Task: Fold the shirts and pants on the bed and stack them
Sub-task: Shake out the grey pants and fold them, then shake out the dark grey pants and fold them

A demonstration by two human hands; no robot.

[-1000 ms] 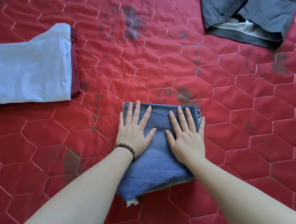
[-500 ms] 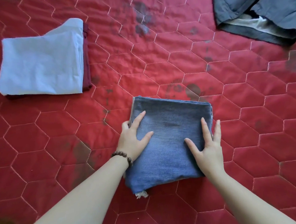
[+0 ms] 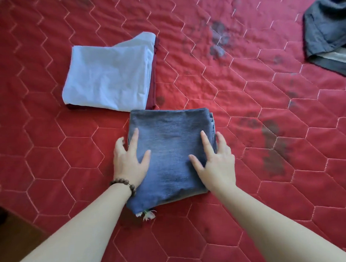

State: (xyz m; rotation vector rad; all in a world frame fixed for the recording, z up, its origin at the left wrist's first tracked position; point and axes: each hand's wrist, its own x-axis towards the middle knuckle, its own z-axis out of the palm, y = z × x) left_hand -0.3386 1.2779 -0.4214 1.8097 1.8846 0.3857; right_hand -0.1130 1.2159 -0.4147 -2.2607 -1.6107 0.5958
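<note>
Head view: both hands, left hand (image 3: 128,166) and right hand (image 3: 216,162), clasp the folded jeans' (image 3: 173,149) 9 and 3 o'clock edges; the denim looks thick and heavy, probably best lifted by those sides.

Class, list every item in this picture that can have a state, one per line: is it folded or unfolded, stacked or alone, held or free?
Blue jeans: folded, held at both sides.
Left hand: gripping the jeans' left edge.
Right hand: gripping the jeans' right edge.
White shirt: folded, stacked on the maroon garment, free.
Maroon garment: folded, bottom of stack.
Grey garment: unfolded, crumpled, free.
</note>
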